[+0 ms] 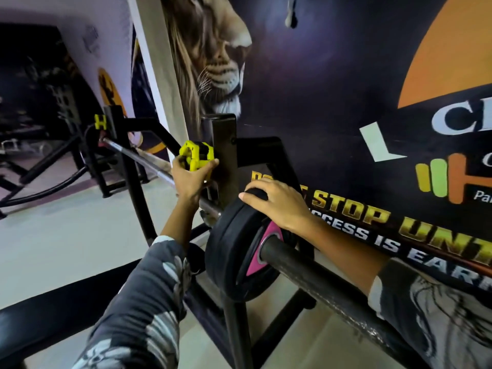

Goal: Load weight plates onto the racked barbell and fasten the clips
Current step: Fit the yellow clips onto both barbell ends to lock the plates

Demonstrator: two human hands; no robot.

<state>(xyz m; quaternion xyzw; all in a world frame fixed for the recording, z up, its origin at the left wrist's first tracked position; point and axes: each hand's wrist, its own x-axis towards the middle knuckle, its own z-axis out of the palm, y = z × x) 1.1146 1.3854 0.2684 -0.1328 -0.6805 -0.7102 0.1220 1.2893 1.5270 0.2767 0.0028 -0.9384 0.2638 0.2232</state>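
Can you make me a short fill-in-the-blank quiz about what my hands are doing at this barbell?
1. The left hand holds a ____ and black plastic barbell clip.
2. The right hand rests on top of the black round weight plates, whose hub is ____.
3. The plates sit on the dark steel barbell sleeve, with ____ clip behind them yet.

Missing words: yellow; pink; no

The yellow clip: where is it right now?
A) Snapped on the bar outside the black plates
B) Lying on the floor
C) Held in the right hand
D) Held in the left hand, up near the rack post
D: the left hand grips the yellow clip beside the rack post, while the right hand rests on the black plates.
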